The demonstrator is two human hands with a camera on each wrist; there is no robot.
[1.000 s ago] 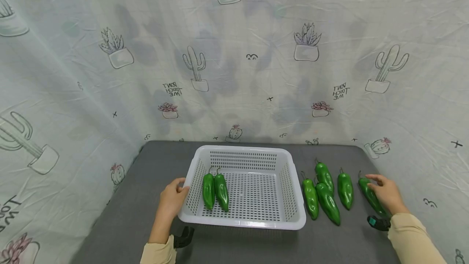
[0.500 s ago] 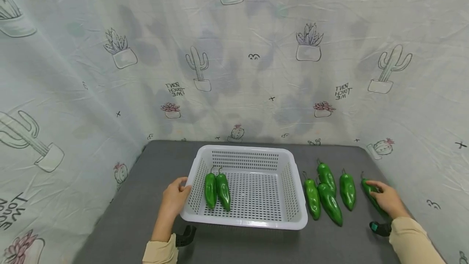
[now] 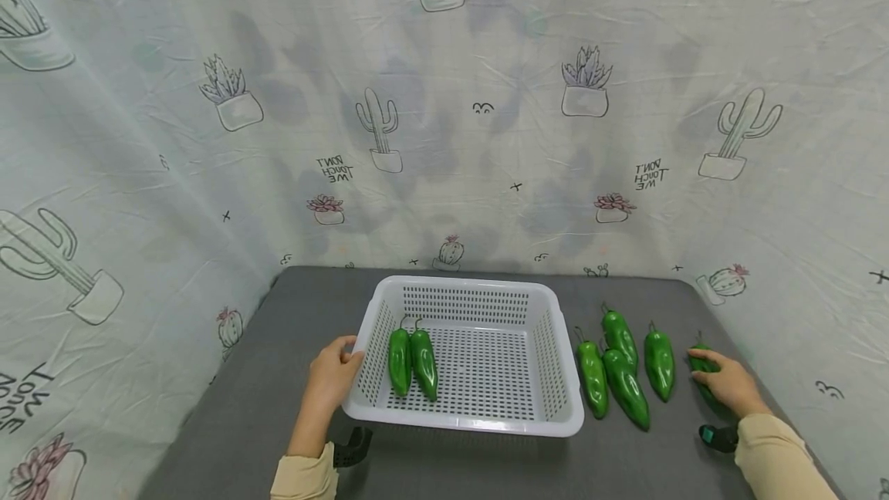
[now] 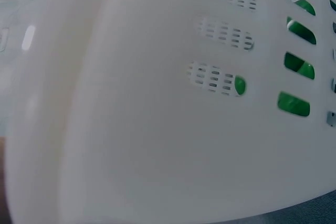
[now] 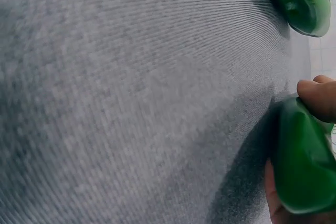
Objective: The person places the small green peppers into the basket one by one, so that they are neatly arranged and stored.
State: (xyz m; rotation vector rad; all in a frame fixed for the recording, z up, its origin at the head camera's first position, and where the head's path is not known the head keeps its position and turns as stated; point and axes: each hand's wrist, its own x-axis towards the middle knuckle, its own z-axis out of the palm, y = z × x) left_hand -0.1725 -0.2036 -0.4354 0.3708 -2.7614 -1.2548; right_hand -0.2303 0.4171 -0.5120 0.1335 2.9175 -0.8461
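Note:
At the left end of a white plastic basket (image 3: 461, 427), my left hand (image 3: 332, 376) holds the rim, thumb on the inner side. Two green peppers (image 3: 423, 365) lie side by side in the basket's left part. My right hand (image 3: 732, 386) pinches another green pepper (image 3: 708, 401) at the far right of the table, covering much of it. In the right wrist view the thumb lies on one side of that pepper (image 5: 304, 161) and fingers on the other. The left wrist view shows mostly the basket's outer wall (image 4: 142, 129), with green through its slots.
Several more green peppers lie between the basket and my right hand, among them a lighter one (image 3: 592, 378) close to the basket and a single one (image 3: 659, 365) nearest the hand. The dark grey table (image 3: 458, 469) meets a cactus-print curtain (image 3: 444, 176) behind.
The right hand has closed in on the rightmost pepper, whose stem end has swung slightly right and nearer. The left hand keeps its hold on the basket. The head view has shifted a little.

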